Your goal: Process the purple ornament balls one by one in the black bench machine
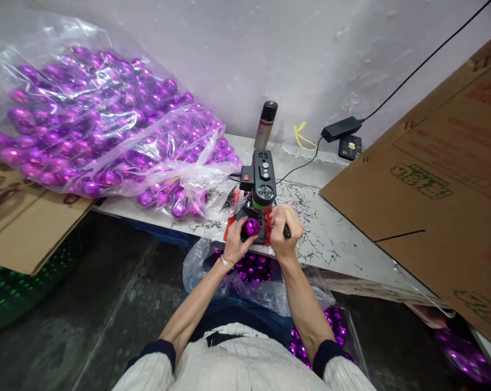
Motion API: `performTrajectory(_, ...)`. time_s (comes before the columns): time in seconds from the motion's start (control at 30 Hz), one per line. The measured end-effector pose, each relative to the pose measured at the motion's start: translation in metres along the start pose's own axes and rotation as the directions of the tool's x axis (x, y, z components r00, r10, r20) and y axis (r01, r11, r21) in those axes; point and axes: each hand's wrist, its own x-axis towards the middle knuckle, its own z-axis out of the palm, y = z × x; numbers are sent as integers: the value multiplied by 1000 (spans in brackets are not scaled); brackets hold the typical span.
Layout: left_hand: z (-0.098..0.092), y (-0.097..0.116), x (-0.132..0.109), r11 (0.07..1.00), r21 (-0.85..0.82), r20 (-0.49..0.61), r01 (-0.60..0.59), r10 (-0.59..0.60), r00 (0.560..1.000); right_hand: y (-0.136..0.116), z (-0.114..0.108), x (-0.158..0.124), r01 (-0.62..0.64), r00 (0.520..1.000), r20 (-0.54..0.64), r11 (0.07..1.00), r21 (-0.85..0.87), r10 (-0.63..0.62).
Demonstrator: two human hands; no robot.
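Observation:
A shiny purple ball (252, 227) is held between the thumb and fingers of my left hand (236, 241), under the head of a small black machine (263, 176). My right hand (286, 231) is wrapped round the black lever handle (287, 232) at the machine's right side. The machine stands near the front edge of the white table (330, 233), with red material around its base. Below the table edge, more purple balls (253, 267) lie in an open clear plastic bag in front of my body.
A big clear bag of purple balls (107, 119) fills the table's left. Behind the machine stands a spray can (266, 125). A power adapter (342, 129) with cables lies at the back right. A large cardboard box (432, 190) blocks the right side. Black scraps litter the tabletop.

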Motion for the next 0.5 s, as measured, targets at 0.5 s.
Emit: performTrajectory(0.5,-45,-28,58,996,-20,106,86,-83,991,13,1,-25,112,994,0,994,-3,-112)
